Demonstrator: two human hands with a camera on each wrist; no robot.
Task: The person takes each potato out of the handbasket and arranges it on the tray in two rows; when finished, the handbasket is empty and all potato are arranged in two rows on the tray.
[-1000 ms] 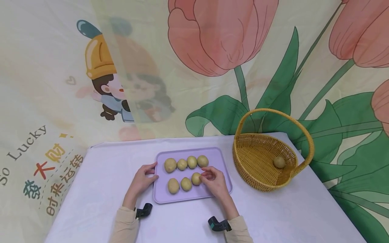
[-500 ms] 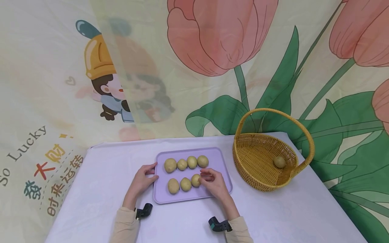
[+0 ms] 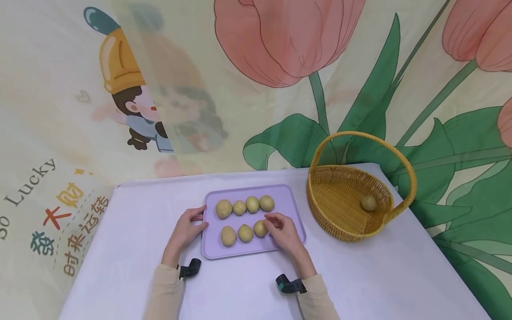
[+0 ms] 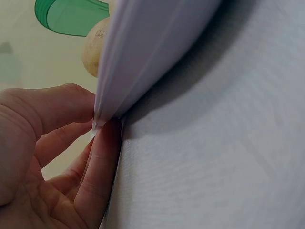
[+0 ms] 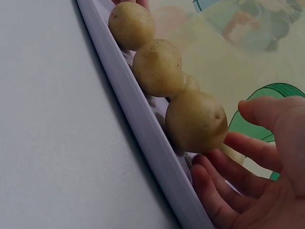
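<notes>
On the lilac tray [image 3: 240,253], potatoes lie in two rows, three in front and several behind. My right hand [image 3: 285,232] is at the right-hand potato [image 3: 260,228] of the front row. In the right wrist view, fingertips touch that potato's [image 5: 196,121] side and underside, while the thumb [image 5: 264,112] stands off it. The left hand [image 3: 187,226] touches the tray's left edge with its thumb and fingers. Seen from the left wrist, the thumb [image 4: 66,105] meets the rim and a finger [image 4: 100,167] reaches the lower edge beside the tablecloth.
A wicker basket [image 3: 320,218] with a tall arched handle stands right of the tray, one potato [image 3: 368,203] inside. White cloth [image 3: 236,289] covers the table. A printed backdrop [image 3: 224,26] with tulips hangs behind. Each wrist wears a black camera [image 3: 290,284].
The head view has tilted down slightly, so everything sits higher or lower in frame together. The right-hand front potato has shifted a little right from its neighbour; the left hand stays at the tray edge.
</notes>
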